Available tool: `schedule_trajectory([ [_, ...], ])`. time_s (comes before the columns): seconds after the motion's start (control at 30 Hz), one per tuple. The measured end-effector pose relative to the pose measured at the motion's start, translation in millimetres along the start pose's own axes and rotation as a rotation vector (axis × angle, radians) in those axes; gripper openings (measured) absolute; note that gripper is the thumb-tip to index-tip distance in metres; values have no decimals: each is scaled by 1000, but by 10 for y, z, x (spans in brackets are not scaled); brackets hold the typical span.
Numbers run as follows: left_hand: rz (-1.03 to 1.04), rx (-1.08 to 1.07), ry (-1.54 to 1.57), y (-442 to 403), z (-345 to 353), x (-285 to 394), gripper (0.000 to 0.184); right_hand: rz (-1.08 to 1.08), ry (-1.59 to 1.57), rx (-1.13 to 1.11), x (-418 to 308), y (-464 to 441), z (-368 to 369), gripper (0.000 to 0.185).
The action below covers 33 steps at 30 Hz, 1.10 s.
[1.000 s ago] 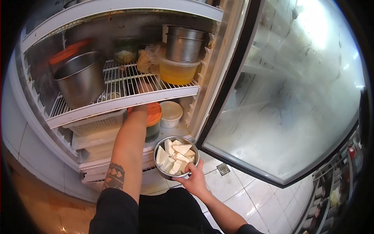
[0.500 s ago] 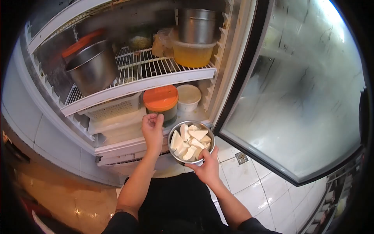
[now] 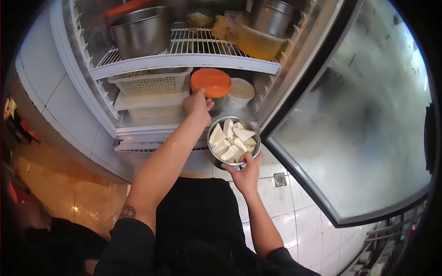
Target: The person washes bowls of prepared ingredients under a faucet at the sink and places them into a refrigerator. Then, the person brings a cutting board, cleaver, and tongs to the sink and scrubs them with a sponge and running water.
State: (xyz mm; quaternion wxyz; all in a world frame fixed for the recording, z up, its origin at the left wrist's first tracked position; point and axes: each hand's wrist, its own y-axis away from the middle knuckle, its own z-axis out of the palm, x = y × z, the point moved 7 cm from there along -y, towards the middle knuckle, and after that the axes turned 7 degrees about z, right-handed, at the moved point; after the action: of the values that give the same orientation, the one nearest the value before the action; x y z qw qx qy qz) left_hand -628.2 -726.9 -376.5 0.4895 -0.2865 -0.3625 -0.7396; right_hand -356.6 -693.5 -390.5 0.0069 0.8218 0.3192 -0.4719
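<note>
My right hand [image 3: 246, 174] grips the near rim of a round metal bowl [image 3: 214, 158], thumb and fingers on its edge. White, wedge-shaped chunks [image 3: 235, 138] that look like tofu fill the bowl. My left hand [image 3: 198, 106] reaches into the fridge, in front of a round container with an orange lid [image 3: 212, 82]. Its fingers are loosely bent, with thumb and fingers apart close to the lid's rim; whether they touch it I cannot tell. Beside that container stands a white tub [image 3: 241, 93] with a pale lid.
On the wire shelf [image 3: 184, 60] stand a large metal pot [image 3: 142, 34] and a yellow-filled tub [image 3: 260, 42] with another pot on it. A white basket [image 3: 152, 84] sits lower left. The glass door [image 3: 350, 124] stands open at right. Another person [image 3: 60, 244] is at lower left.
My left hand has moved forward, up to the orange-lidded container, and its pinched fingers have loosened. The view has shifted; my right hand still holds the bowl in front of the fridge.
</note>
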Motion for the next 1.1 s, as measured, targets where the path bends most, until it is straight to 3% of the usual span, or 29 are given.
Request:
schedule_trajectory([
  [0.17, 8, 126, -34, -30, 47, 33, 22, 48, -50, 34, 61, 15, -17, 55],
  [0.37, 63, -40, -18, 176, -74, 233, 19, -29, -108, 103, 28, 36, -91, 52],
  [0.5, 38, -158, 1, 398, -319, 436, 17, 76, -111, 69, 135, 31, -63, 51],
  [0.7, 88, -223, -24, 709, -560, 807, 17, -12, -114, 88, 229, 25, -24, 48],
  [1.1, 169, -50, -116, 677, -1592, 966, 15, 21, -141, 54, 188, -182, -208, 49],
])
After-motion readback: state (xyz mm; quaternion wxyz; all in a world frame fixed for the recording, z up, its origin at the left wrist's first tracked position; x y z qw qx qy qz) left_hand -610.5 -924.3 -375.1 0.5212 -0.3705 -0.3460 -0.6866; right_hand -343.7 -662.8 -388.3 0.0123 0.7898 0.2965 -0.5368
